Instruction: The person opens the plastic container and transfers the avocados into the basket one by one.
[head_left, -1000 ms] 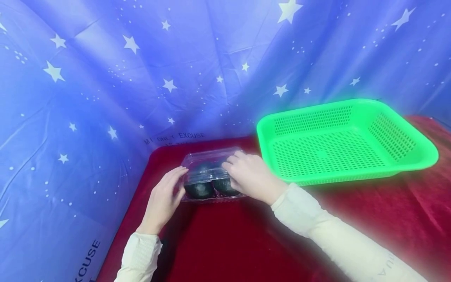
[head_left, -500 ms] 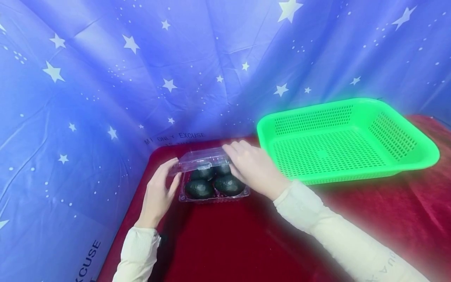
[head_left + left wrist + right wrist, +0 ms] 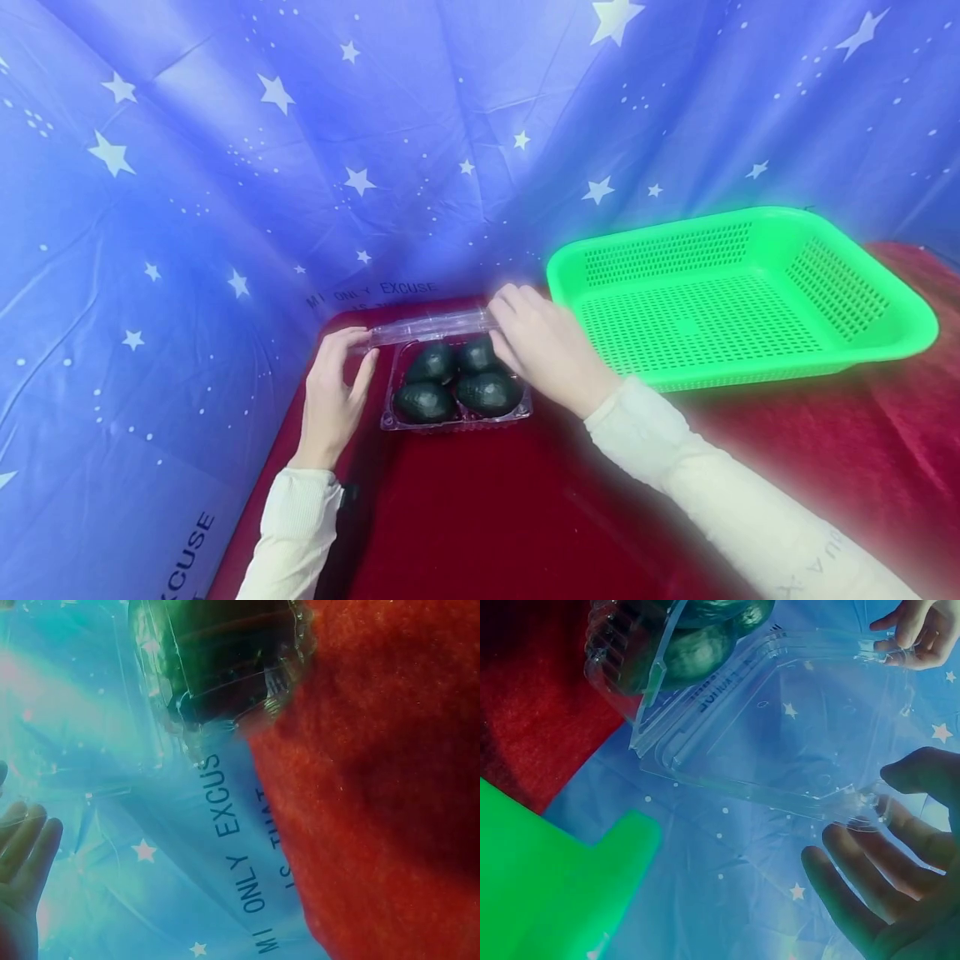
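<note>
A clear plastic clamshell box (image 3: 392, 408) sits on the red cloth, holding several dark green avocados (image 3: 489, 393). Its lid (image 3: 431, 326) is raised and tipped back toward the curtain, seen nearly edge-on from the head. My left hand (image 3: 330, 400) holds the lid's left corner between thumb and fingers. At the other corner my right hand (image 3: 543, 346) grips the lid. The right wrist view shows the right thumb and fingers (image 3: 855, 874) around that lid corner, with the left hand (image 3: 926, 634) at the far corner. In the left wrist view the left hand is only partly visible.
A green perforated plastic basket (image 3: 678, 321) stands to the right of the box. Red cloth (image 3: 480, 517) covers the table. Behind it and along the left hangs a blue curtain (image 3: 420, 167) with white stars and printed letters.
The lid has swung up and back off the box, uncovering the avocados. Both hands moved away toward the curtain with it, the left also drifting left. The box base and basket stayed put.
</note>
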`<state>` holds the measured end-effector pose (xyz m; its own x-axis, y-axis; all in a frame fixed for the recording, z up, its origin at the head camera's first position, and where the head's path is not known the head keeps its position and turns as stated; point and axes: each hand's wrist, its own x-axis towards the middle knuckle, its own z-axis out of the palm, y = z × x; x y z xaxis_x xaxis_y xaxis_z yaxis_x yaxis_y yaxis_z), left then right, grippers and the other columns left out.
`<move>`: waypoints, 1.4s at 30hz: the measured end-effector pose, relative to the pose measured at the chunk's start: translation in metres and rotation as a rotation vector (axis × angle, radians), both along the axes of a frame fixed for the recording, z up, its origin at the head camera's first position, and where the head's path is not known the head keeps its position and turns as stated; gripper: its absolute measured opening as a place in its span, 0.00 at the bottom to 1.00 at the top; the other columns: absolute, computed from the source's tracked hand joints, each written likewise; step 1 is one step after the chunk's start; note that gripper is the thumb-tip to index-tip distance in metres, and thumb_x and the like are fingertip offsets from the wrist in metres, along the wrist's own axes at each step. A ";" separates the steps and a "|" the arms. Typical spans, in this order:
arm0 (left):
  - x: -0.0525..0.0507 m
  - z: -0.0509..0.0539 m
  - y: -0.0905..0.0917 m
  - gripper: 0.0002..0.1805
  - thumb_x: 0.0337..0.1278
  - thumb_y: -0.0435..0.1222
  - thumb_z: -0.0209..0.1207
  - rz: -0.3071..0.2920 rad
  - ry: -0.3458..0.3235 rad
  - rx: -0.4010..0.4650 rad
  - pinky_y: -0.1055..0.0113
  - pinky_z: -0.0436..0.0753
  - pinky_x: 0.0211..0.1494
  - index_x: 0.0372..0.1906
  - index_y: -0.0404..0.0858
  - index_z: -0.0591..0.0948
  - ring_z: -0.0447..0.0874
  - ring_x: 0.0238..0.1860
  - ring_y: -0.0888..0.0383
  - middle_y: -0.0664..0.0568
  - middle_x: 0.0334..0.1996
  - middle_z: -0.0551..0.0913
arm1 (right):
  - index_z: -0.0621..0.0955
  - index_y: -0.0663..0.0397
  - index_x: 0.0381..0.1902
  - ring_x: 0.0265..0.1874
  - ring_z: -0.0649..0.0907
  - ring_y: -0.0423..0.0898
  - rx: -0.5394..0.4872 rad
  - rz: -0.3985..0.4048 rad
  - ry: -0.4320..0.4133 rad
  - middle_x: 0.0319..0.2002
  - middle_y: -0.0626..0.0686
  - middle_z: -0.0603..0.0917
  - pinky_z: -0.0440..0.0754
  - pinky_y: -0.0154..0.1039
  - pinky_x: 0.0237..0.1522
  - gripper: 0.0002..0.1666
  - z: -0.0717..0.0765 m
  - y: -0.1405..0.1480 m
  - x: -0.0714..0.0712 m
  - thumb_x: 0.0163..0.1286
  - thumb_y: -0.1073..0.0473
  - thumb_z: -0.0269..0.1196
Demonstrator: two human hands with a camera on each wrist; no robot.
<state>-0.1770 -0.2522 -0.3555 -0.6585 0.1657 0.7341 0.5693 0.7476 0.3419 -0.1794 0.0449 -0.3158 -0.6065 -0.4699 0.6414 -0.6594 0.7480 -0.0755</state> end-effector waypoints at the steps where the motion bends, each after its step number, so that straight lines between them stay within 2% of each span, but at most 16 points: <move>1: -0.001 0.000 0.001 0.13 0.61 0.29 0.64 -0.003 0.006 0.007 0.76 0.73 0.61 0.51 0.34 0.81 0.80 0.48 0.50 0.43 0.49 0.81 | 0.80 0.62 0.48 0.39 0.80 0.50 -0.004 -0.004 -0.004 0.43 0.57 0.81 0.84 0.38 0.35 0.15 0.000 0.000 -0.001 0.66 0.60 0.64; 7: -0.007 0.000 0.003 0.09 0.61 0.29 0.64 -0.006 0.034 0.043 0.74 0.75 0.55 0.46 0.35 0.83 0.79 0.46 0.51 0.44 0.44 0.81 | 0.80 0.60 0.47 0.39 0.79 0.49 -0.037 -0.023 -0.014 0.42 0.56 0.80 0.82 0.37 0.31 0.14 -0.003 0.001 -0.006 0.67 0.59 0.64; 13: -0.015 0.002 0.005 0.08 0.61 0.28 0.63 -0.011 0.066 0.096 0.70 0.74 0.54 0.44 0.34 0.84 0.79 0.46 0.49 0.43 0.41 0.82 | 0.80 0.62 0.47 0.39 0.78 0.51 -0.081 -0.020 -0.002 0.41 0.57 0.78 0.82 0.40 0.38 0.14 -0.005 0.003 -0.012 0.67 0.59 0.64; 16: -0.019 0.003 0.007 0.07 0.62 0.28 0.62 -0.019 0.070 0.128 0.71 0.74 0.52 0.44 0.33 0.84 0.79 0.45 0.50 0.43 0.40 0.82 | 0.78 0.64 0.49 0.38 0.78 0.50 -0.100 -0.024 0.000 0.41 0.57 0.78 0.82 0.40 0.39 0.16 -0.005 0.004 -0.015 0.67 0.59 0.64; 24: -0.028 0.004 0.011 0.05 0.62 0.29 0.63 -0.002 0.085 0.187 0.69 0.73 0.50 0.42 0.32 0.84 0.78 0.44 0.49 0.42 0.39 0.82 | 0.76 0.66 0.52 0.33 0.76 0.47 -0.147 -0.029 -0.027 0.39 0.56 0.76 0.79 0.34 0.28 0.19 -0.008 0.002 -0.021 0.67 0.61 0.63; 31: -0.033 0.002 0.009 0.05 0.62 0.28 0.62 0.010 0.078 0.234 0.69 0.73 0.49 0.41 0.33 0.85 0.78 0.43 0.50 0.42 0.38 0.83 | 0.76 0.63 0.53 0.37 0.77 0.48 -0.145 -0.026 -0.081 0.41 0.55 0.76 0.80 0.40 0.41 0.19 -0.013 -0.001 -0.023 0.68 0.60 0.62; 37: -0.038 0.005 0.010 0.06 0.64 0.30 0.62 0.013 0.050 0.253 0.68 0.71 0.47 0.42 0.32 0.84 0.77 0.42 0.51 0.41 0.40 0.82 | 0.75 0.64 0.55 0.42 0.78 0.49 -0.167 -0.009 -0.101 0.44 0.56 0.77 0.80 0.43 0.47 0.21 -0.013 -0.001 -0.025 0.68 0.60 0.62; 42: -0.042 0.007 0.010 0.07 0.64 0.30 0.62 0.013 0.034 0.273 0.69 0.71 0.47 0.43 0.32 0.84 0.77 0.43 0.51 0.41 0.40 0.83 | 0.72 0.66 0.60 0.47 0.79 0.52 -0.169 -0.011 -0.123 0.49 0.59 0.78 0.80 0.45 0.56 0.26 -0.014 0.000 -0.026 0.69 0.59 0.62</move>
